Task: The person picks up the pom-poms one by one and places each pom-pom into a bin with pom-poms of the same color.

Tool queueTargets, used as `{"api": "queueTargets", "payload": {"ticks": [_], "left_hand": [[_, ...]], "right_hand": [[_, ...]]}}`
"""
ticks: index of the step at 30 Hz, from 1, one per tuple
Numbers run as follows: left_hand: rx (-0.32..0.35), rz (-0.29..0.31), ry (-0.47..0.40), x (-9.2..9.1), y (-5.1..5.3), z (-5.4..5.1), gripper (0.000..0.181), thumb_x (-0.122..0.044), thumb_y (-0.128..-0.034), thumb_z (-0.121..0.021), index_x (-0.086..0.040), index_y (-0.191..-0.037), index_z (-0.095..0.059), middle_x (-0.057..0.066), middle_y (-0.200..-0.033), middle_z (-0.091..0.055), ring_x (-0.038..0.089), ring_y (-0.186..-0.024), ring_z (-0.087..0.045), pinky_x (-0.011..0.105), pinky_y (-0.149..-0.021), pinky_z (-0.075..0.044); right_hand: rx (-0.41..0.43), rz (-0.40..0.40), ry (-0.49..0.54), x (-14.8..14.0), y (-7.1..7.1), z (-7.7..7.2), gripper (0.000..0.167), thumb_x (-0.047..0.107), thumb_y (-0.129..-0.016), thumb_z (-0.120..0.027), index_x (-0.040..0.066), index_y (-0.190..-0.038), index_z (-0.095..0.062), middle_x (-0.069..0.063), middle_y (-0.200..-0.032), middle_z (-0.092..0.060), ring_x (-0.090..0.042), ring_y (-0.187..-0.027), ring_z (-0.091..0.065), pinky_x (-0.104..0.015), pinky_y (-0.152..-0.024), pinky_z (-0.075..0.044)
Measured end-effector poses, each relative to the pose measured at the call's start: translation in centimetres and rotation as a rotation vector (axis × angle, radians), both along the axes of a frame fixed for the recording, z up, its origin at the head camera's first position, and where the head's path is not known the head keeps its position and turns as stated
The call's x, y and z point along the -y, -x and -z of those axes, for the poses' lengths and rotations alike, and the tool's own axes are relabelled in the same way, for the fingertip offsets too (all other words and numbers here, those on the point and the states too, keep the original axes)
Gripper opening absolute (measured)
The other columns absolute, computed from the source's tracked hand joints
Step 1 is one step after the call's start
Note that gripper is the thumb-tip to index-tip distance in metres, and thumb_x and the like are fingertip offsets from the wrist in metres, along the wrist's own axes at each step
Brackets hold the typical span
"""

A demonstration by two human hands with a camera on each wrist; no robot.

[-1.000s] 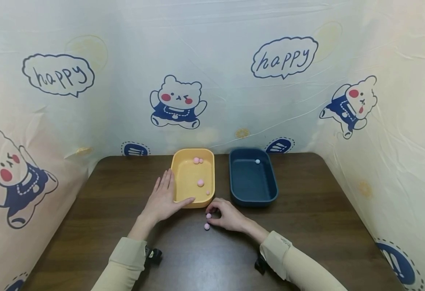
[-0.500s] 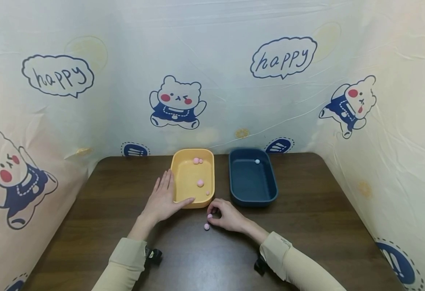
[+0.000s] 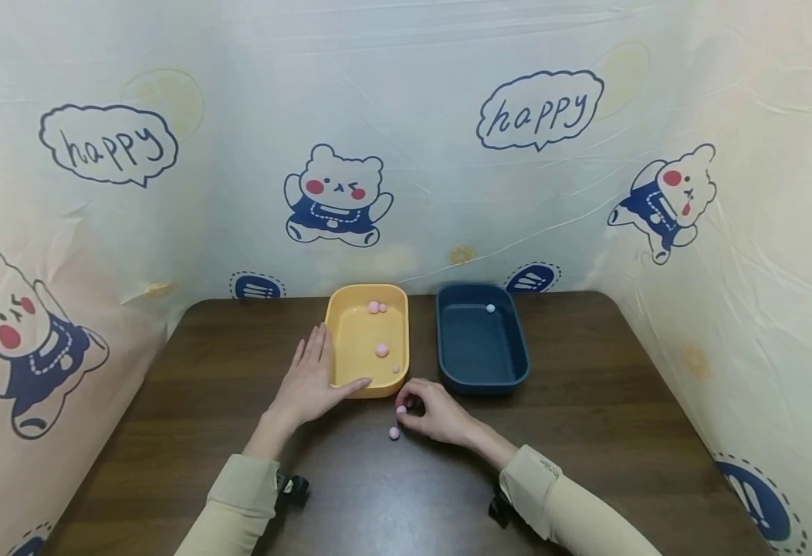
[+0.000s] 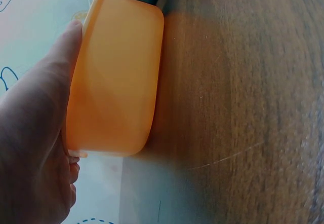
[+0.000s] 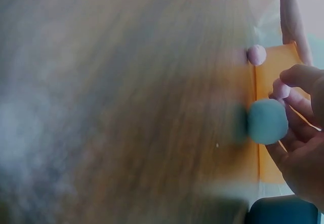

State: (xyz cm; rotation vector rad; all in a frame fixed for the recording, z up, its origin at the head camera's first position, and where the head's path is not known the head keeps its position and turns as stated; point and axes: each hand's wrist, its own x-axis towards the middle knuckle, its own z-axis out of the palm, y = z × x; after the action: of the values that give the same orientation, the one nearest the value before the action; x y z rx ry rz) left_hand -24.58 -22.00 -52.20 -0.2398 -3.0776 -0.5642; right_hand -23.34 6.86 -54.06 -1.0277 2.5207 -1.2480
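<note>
My left hand (image 3: 309, 382) lies along the left side of a yellow tray (image 3: 353, 332), fingers straight, its thumb at the front rim. In the left wrist view that hand (image 4: 35, 112) is beside the tray's wall (image 4: 116, 72). Just off the tray's front right corner, my right hand (image 3: 437, 413) pinches a small pink ball (image 3: 401, 410) between thumb and finger. Another pink ball (image 3: 394, 433) sits on the table nearer me. The right wrist view also has a teal ball (image 5: 267, 121) by the curled fingers; the hand hides it from the head view.
Several pink balls, one of them larger (image 3: 381, 350), lie inside the yellow tray. To its right stands a dark blue tray (image 3: 482, 347) holding one pale ball (image 3: 491, 308). A printed curtain (image 3: 434, 208) hangs behind and at both sides of the brown table (image 3: 587, 386).
The right fingers and the pink ball between them have shifted slightly right, away from the other pink ball. The left hand has stayed at the yellow tray.
</note>
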Motion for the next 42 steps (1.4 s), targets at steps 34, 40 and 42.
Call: {"api": "queueTargets", "payload": {"ticks": [34,40,42], "left_hand": [[-0.005,0.001,-0.011,0.0,-0.1,0.0,0.136,-0.089,-0.0898,-0.060,0.006,-0.173,-0.009,0.025,-0.185,-0.005,0.044,-0.173,-0.009,0.064,-0.141,-0.011],[-0.009,-0.002,-0.009,0.0,-0.1,0.0,0.137,-0.089,-0.0895,-0.059,0.006,-0.173,-0.009,0.025,-0.185,-0.006,0.045,-0.173,-0.010,0.064,-0.141,-0.011],[-0.014,-0.002,-0.007,0.0,-0.1,0.0,0.137,-0.090,-0.0894,-0.059,0.006,-0.173,-0.009,0.026,-0.185,-0.007,0.045,-0.173,-0.011,0.064,-0.141,-0.012]], "right_hand": [[-0.012,0.032,0.087,0.6,-0.9,-3.0,0.008,0.011,-0.103,-0.077,0.013,-0.108,-0.072,-0.003,-0.109,-0.074,-0.029,-0.108,-0.073,-0.049,-0.102,-0.064],[-0.077,0.055,0.142,0.5,-0.6,-4.0,0.011,0.007,-0.100,-0.079,0.008,-0.110,-0.074,-0.005,-0.108,-0.072,-0.034,-0.105,-0.073,-0.051,-0.099,-0.065],[-0.097,0.068,0.156,0.3,-0.4,-4.3,0.012,0.006,-0.100,-0.079,0.007,-0.111,-0.074,-0.006,-0.108,-0.072,-0.035,-0.104,-0.072,-0.049,-0.097,-0.065]]}}
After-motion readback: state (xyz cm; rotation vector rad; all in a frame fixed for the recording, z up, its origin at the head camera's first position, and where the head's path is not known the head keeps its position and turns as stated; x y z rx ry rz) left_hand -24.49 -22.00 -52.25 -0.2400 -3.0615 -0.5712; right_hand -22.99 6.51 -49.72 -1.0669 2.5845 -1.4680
